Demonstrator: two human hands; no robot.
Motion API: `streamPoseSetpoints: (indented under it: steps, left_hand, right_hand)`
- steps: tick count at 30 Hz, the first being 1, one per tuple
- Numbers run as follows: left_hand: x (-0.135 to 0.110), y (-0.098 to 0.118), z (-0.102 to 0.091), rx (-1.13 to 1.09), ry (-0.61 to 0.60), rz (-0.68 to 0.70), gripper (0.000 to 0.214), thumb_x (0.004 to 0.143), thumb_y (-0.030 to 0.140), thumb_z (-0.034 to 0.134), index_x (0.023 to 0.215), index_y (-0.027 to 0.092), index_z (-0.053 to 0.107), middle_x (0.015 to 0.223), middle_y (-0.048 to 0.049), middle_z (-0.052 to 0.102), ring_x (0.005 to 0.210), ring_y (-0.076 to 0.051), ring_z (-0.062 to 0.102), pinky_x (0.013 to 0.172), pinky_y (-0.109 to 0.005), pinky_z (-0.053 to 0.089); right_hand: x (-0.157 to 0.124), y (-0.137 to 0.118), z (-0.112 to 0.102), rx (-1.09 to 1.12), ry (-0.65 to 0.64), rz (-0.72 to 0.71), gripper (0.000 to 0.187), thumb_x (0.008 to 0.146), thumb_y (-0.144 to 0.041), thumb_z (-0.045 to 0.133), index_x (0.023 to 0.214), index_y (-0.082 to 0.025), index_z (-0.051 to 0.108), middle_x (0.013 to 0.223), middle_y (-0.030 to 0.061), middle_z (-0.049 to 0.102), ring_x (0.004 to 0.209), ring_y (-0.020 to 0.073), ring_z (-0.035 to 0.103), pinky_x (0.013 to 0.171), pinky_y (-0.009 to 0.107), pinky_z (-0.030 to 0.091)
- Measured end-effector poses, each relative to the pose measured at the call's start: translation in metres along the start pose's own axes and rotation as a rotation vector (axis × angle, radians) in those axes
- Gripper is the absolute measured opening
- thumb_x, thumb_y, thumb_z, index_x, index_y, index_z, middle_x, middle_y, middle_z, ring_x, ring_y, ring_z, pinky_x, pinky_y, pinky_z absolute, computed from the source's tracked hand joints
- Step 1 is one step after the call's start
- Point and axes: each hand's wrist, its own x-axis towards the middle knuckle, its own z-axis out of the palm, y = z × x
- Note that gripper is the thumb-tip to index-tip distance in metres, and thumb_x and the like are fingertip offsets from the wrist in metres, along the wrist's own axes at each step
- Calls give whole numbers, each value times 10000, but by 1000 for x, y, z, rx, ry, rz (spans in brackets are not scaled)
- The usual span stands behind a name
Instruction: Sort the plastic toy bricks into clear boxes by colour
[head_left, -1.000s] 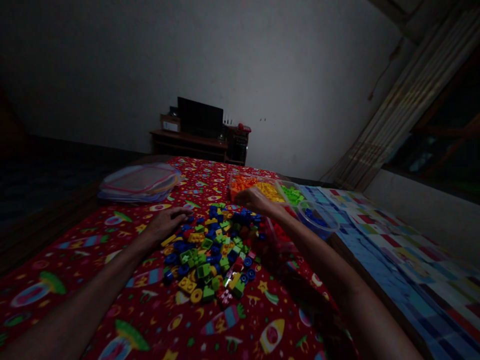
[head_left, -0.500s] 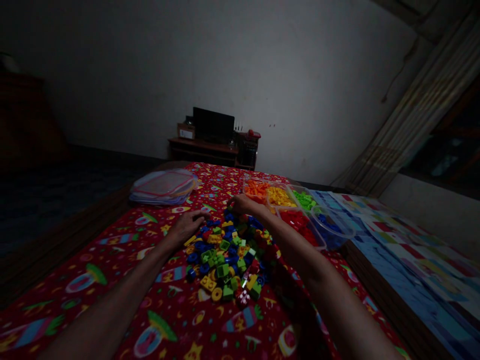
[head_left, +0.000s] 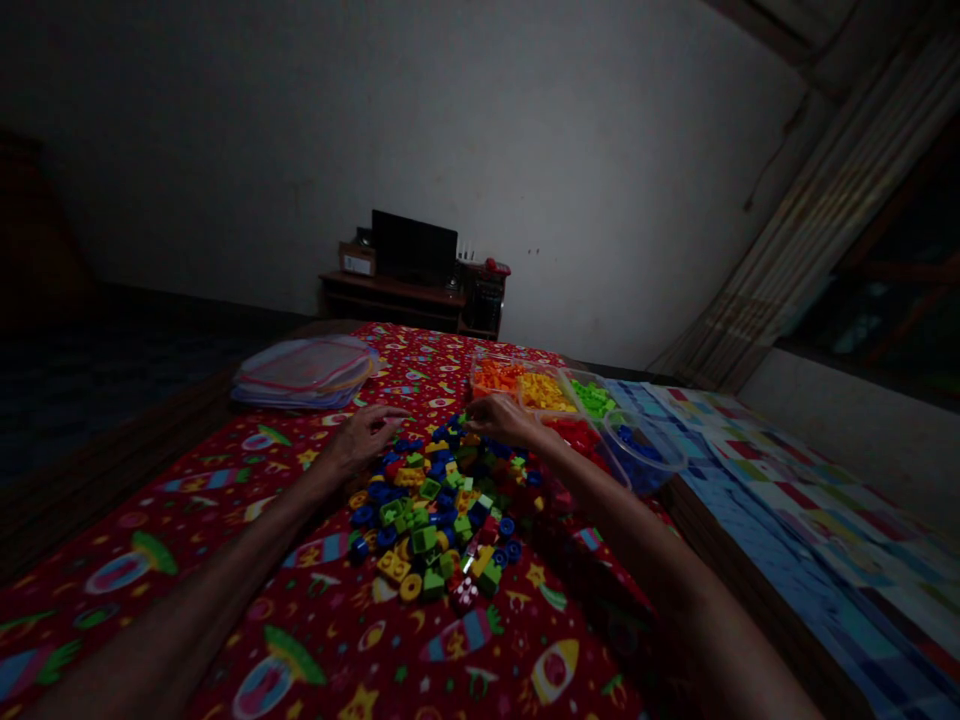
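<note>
left hand (head_left: 366, 438): loosely curled, near the blocks, grip cannot be told | right hand (head_left: 501, 418): fingers bent downward, any hold hidden | mixed toy blocks (head_left: 424, 541): heaped on red cloth (head_left: 442, 685), between forearms

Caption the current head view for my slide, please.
Left hand and right hand at a multicoloured toy-brick pile near plastic tubs of colour-sorted bricks.

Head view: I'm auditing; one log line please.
left hand: beside multicoloured plastic brick pile; right hand: at pile's far edge; clear plastic tubs: single-colour bricks
</note>
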Motion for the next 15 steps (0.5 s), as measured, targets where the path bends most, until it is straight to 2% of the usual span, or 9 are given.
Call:
streamPoseSetpoints:
  steps: [3,5,8,11,15]
  left_hand:
    - [1,26,7,47,-114,176,499,720,550,520,1017,198,712,1118,-85,698,1043,-271,616,945,-375,458]
    - [-1,38,14,95,-183,194,483,714,532,552,1024,199,715,1096,-91,708,1014,-287,630,911,-383,474]
    - [-6,40,19,147,-203,198,400,732,480,556,973,213,732,1022,-88,731,958,-296,651,883,-390,483]
    - [-7,34,16,145,-197,194,361,726,470,569,943,236,736,1020,-75,731,952,-291,649,893,-393,480]
    - [-4,29,17,117,-224,237,401,705,514,591,959,235,728,1050,-83,719,985,-291,632,910,-403,472]
  right_hand:
    - [-12,-17,5,36,60,-56,156,825,-237,608,818,-91,664,632,-16,537,558,64,406,538,193,267]
    - [-20,-26,9,29,74,-91,163,834,-244,608,869,-94,661,644,-9,548,560,71,413,542,198,270]
    - [-31,-31,12,10,65,-101,133,841,-217,600,874,-99,652,684,14,587,568,77,430,552,203,283]
    - [-41,-24,5,10,117,-28,106,833,-191,598,895,-119,643,733,32,622,594,86,472,562,199,308]
    - [-55,9,-23,-6,275,138,135,815,-194,599,932,-133,629,780,36,648,645,101,530,578,191,351]
